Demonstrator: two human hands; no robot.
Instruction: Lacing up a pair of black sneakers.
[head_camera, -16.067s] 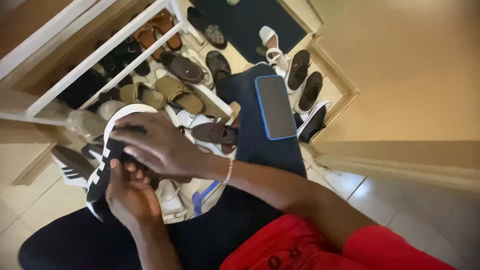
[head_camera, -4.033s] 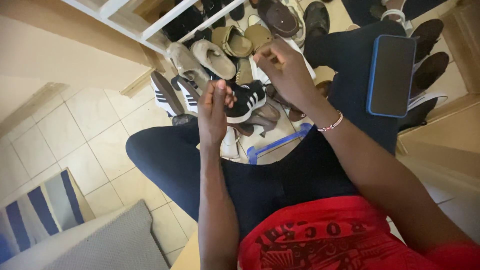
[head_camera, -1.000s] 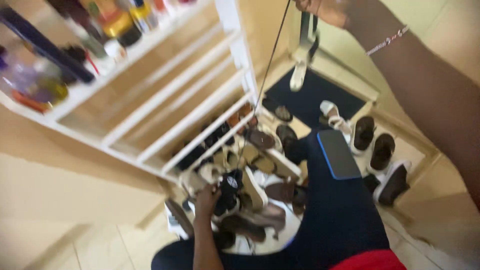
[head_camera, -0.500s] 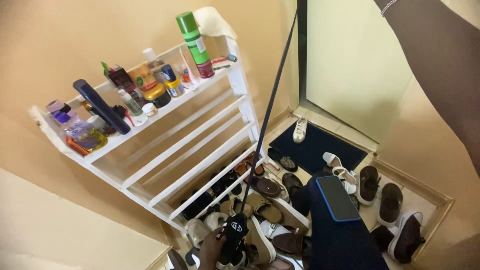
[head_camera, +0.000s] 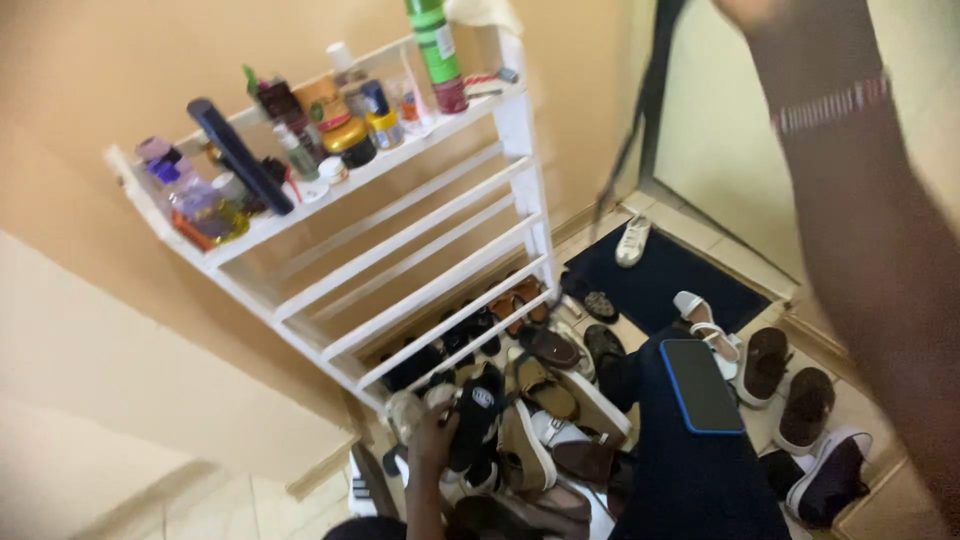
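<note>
My left hand grips a black sneaker with a white sole, held upright over the heap of shoes at the foot of the rack. A black shoelace runs from the sneaker up to the top edge, blurred along its length. My right hand is raised high, only its lower part showing at the top edge beside the lace's upper end. A beaded bracelet circles that wrist. A phone in a blue case lies on my right knee.
A white slatted rack leans against the tan wall, with bottles and jars on its top shelf. Several shoes and sandals crowd the floor below. A dark mat with a white shoe lies by the doorway.
The view has dropped and shifted slightly. My right wrist and hand have come lower into the frame, and the lace has swung right and blurred. My left hand still holds the sneaker.
</note>
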